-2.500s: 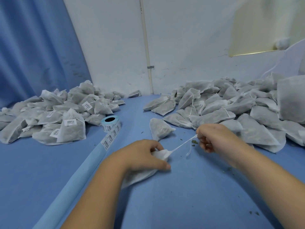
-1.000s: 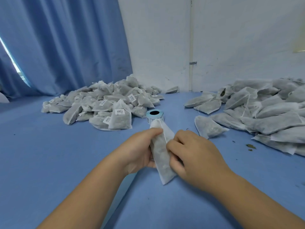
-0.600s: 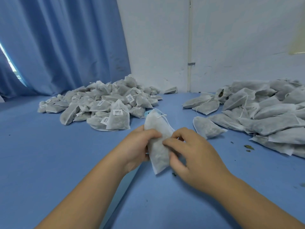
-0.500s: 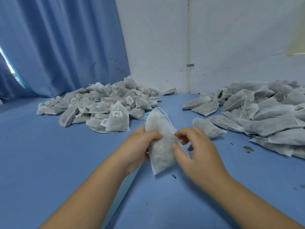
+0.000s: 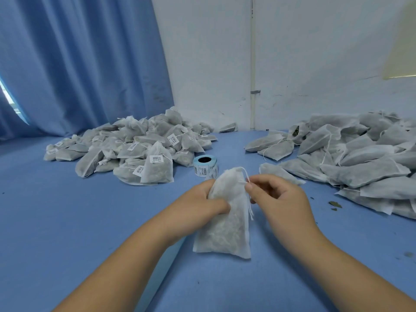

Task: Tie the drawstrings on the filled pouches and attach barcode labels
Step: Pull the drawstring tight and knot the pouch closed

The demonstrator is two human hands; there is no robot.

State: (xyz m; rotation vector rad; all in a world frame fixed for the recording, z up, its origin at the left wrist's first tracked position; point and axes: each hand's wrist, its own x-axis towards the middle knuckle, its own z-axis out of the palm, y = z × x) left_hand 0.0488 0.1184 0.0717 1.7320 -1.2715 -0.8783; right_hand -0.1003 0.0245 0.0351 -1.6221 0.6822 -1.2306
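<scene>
Both bare forearms reached in from the near edge. The left hand (image 5: 202,206) was curled closed around the pouch (image 5: 227,219); the right hand (image 5: 279,199) pinched the drawstring (image 5: 247,183) between thumb and forefinger.

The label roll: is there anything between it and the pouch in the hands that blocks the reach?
Nothing visible does. The label roll stands just behind the pouch, with only bare blue table around it. The left hand grips the pouch; the right hand pinches its drawstring.
</scene>
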